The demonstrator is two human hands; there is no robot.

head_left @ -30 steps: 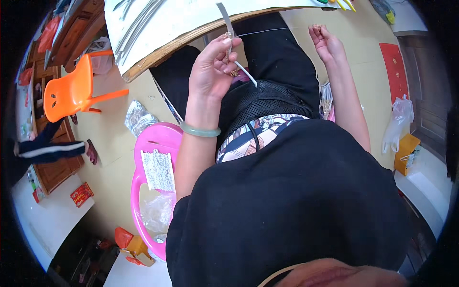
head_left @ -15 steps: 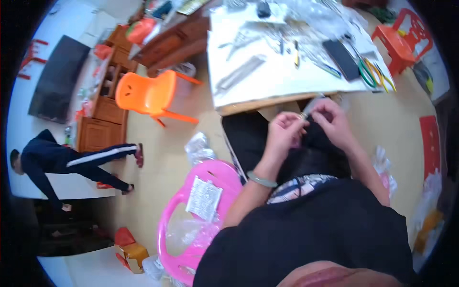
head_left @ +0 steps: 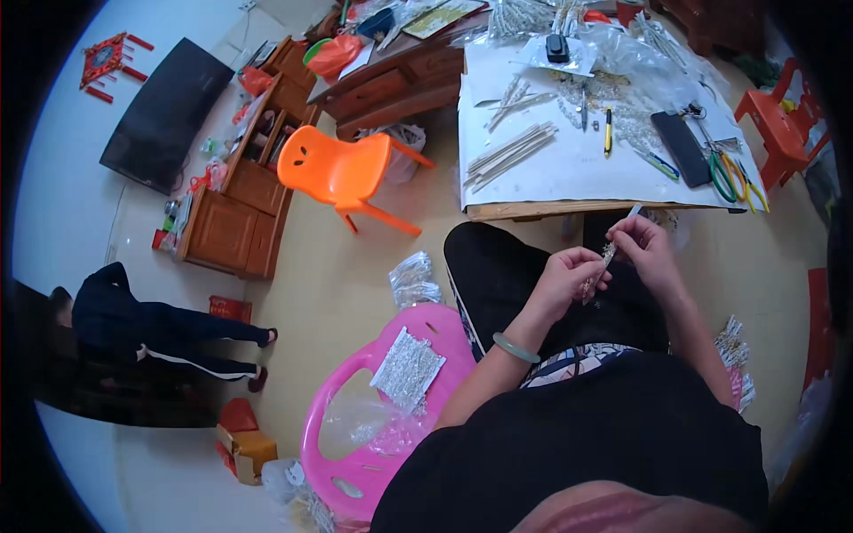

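Observation:
Over my lap, near the table's front edge, my left hand (head_left: 566, 282) pinches the lower end of a slim pale strip with small glittering bits (head_left: 609, 252). Fingers and thumb of my right hand (head_left: 647, 252) close on the same strip higher up. Its whitish tip pokes out above the right fingers. What the bits are is too small to tell. Beyond on the white-covered table (head_left: 533, 194) lie a bundle of thin pale sticks (head_left: 511, 155), a yellow cutter knife (head_left: 608, 133), a dark phone (head_left: 678, 147), green-handled scissors (head_left: 721, 178) and yellow-handled pliers (head_left: 753, 188).
A pink plastic chair (head_left: 324, 404) at my left holds a card of silvery beads (head_left: 407, 369) and clear bags. An orange chair (head_left: 333, 173) stands left of the table, a red chair (head_left: 771, 120) to its right. A person (head_left: 133, 311) in dark clothes stands far left.
The view has shifted, so the table sits further right. Both hands still hold the strip, more of which now shows. The person at far left has turned and changed stance.

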